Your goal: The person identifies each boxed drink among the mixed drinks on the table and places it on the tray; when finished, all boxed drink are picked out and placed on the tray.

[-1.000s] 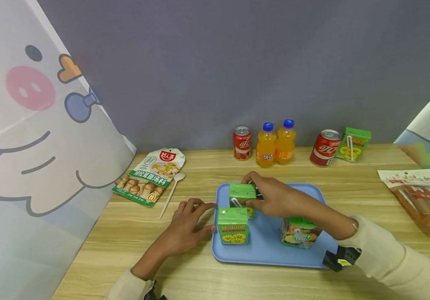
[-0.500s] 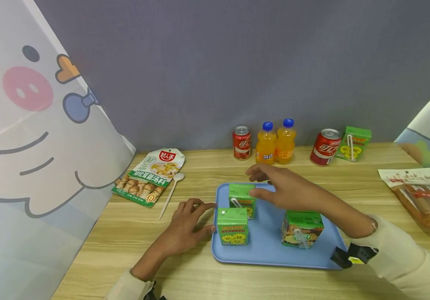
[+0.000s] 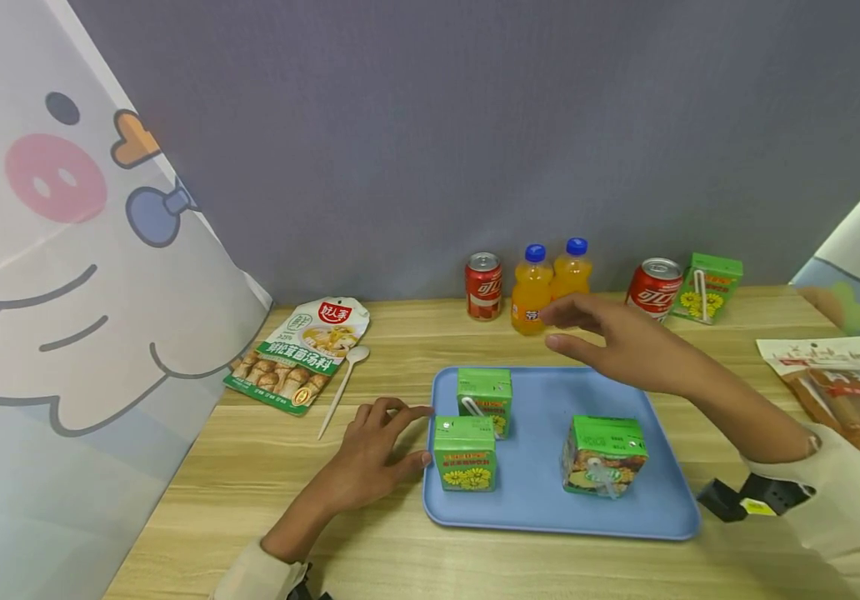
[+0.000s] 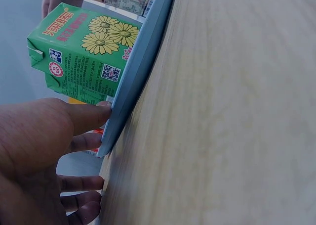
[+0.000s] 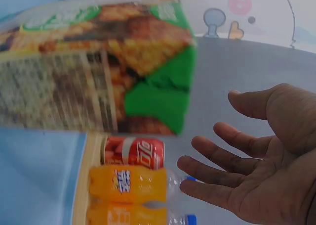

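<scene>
Left hand (image 3: 377, 458): positioned at the left edge of the blue tray (image 3: 535, 492). Thumb and forefinger touch the rim; the other fingers are relaxed and spaced beside it, close to the table (image 3: 535, 567). Right hand (image 3: 617, 346): raised in the air about the tray's far edge, fingers extended and thumb set wide of them.

Three green-topped drink cartons stand upright on the tray. The front carton (image 3: 466, 458), printed with yellow flowers, sits at the left side, just beside the left hand. The rear carton (image 3: 484, 385), a white straw on its face, stands directly behind and is partly hidden; whether these two touch cannot be determined. The third carton (image 3: 604, 458) stands toward the right side, well apart from the pair and turned at an angle.

Along the back of the table, left to right: a red can (image 3: 483, 287), two orange drink bottles (image 3: 531, 292), a second red can (image 3: 653, 287) partly covered by the right hand, and a further green carton (image 3: 709, 287). A mushroom pouch (image 3: 298, 354) and a pale spoon (image 3: 342, 387) lie at left; a brown food packet (image 3: 842, 396) lies at far right
</scene>
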Demonstrator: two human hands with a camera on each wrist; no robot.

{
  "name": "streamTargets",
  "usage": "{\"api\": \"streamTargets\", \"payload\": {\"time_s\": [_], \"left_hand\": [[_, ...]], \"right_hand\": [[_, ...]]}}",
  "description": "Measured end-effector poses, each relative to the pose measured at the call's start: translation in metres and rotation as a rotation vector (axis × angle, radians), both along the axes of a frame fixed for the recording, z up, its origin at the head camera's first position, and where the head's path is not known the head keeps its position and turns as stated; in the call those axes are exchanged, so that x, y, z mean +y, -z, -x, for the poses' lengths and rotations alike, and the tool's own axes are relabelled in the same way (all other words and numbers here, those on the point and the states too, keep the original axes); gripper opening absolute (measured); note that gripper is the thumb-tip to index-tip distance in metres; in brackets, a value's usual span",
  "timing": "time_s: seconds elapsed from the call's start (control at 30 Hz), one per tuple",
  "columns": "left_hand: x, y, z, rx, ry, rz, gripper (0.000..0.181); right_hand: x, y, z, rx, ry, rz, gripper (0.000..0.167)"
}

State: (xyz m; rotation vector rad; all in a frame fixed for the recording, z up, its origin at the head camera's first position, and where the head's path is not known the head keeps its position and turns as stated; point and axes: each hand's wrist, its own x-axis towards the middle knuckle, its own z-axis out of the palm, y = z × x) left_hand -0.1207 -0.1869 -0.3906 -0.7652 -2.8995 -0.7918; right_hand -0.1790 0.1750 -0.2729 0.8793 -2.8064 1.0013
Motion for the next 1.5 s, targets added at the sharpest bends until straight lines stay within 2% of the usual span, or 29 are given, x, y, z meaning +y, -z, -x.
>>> {"api": "streamTargets", "payload": {"time_s": [0.3, 0.4, 0.6, 0.8, 1.07, 1.37, 1.5], "left_hand": [[0.000, -0.001, -0.001, -0.007, -0.008, 0.002, 0.055], [0.000, -0.001, -0.001, -0.009, -0.008, 0.000, 0.055], [0.000, -0.001, -0.001, -0.009, -0.010, 0.000, 0.054], [0.000, -0.001, -0.001, -0.007, -0.008, 0.000, 0.055], [-0.001, 0.000, -0.001, -0.009, -0.007, -0.003, 0.054], [0.000, 0.000, -0.001, -0.005, -0.003, -0.004, 0.053], [0.001, 0.000, -0.001, -0.008, -0.004, 0.001, 0.053]], "right_hand": [[0.030, -0.009, 0.002, 0.027, 0.090, 0.017, 0.038], [0.042, -0.009, 0.006, 0.057, 0.119, 0.005, 0.037], [0.067, -0.006, 0.016, 0.051, 0.156, -0.002, 0.037], [0.089, -0.003, 0.026, 0.073, 0.163, 0.027, 0.034], [0.111, -0.002, 0.037, 0.064, 0.217, -0.001, 0.041], [0.135, -0.003, 0.051, 0.043, 0.303, -0.076, 0.050], [0.146, -0.003, 0.056, 0.031, 0.316, -0.079, 0.054]]}}
